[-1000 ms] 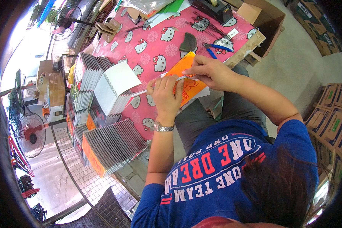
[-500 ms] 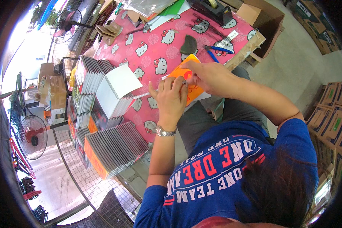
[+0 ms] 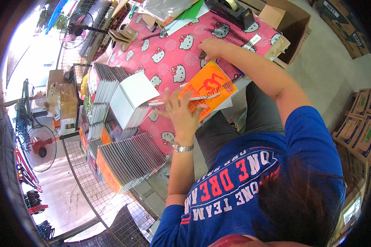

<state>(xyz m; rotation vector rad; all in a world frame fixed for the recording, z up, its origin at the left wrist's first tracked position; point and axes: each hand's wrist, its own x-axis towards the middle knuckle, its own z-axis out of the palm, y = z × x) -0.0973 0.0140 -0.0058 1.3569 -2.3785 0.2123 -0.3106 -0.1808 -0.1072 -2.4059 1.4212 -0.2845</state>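
An orange spiral notebook (image 3: 218, 78) with red print lies tilted at the near edge of the pink table. A loose black wire coil (image 3: 224, 88) rests across its cover. Over its left side is my left hand (image 3: 181, 113), fingers somewhat spread and blurred, with a thin white strip (image 3: 206, 97) running between them. The strip sticks out past both sides of the hand. Beyond the notebook's top edge, my right hand (image 3: 212, 48) is closed on a dark half-round object (image 3: 202, 57), which it mostly covers.
Stacked spiral notebooks (image 3: 130, 158) stand at the left, with one open to white pages (image 3: 138, 88). Several black coils (image 3: 224, 33) and a tape dispenser (image 3: 233, 14) lie at the far right. A cardboard box (image 3: 297, 31) stands beyond the table edge.
My right hand has left the notebook and reached forward to the dark half-round object. My left hand has lowered slightly with its fingers spreading, uncovering more cover, coil and white strip.
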